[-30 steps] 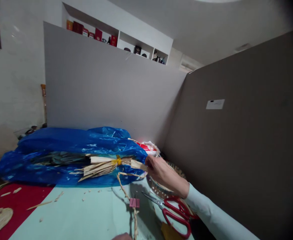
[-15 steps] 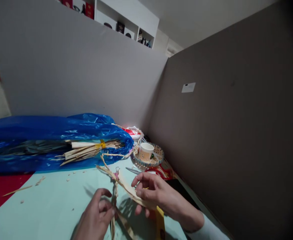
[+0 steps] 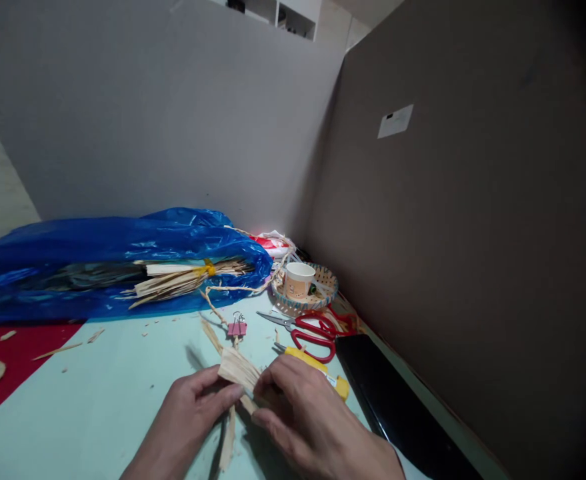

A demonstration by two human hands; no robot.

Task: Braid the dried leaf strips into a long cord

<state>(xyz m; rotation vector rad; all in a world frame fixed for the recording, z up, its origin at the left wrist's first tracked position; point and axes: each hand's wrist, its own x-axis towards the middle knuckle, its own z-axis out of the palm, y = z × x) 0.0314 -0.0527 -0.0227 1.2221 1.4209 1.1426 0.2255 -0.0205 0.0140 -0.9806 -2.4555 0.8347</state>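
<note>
Left hand (image 3: 185, 417): its fingers (image 3: 223, 395) are curling in and pinching the near edge of a pale, flat strip of dried husk (image 3: 239, 369), thumb on top.
Right hand (image 3: 303, 417): its fingers (image 3: 267, 387) are closing together on the other side of the same husk strip, fingertips pressing on it.
Husk strip: it is sitting low over the pale green tabletop (image 3: 123, 387), caught between both hands; a thin braided husk cord (image 3: 213, 333) is running from it toward a small pink binder clip (image 3: 237, 327).
Near the right hand: a yellow-handled cutter (image 3: 317, 370) is lying just beside it, with red-handled scissors (image 3: 309, 331) beyond.
Further back: a round woven basket (image 3: 323, 297) is holding a paper cup (image 3: 299, 279); a blue plastic bag (image 3: 123, 253) is lying along the wall with a tied bundle of dried husks (image 3: 187, 280) on it.
Right edge: a flat black slab (image 3: 397, 413) is lying along the tabletop.
</note>
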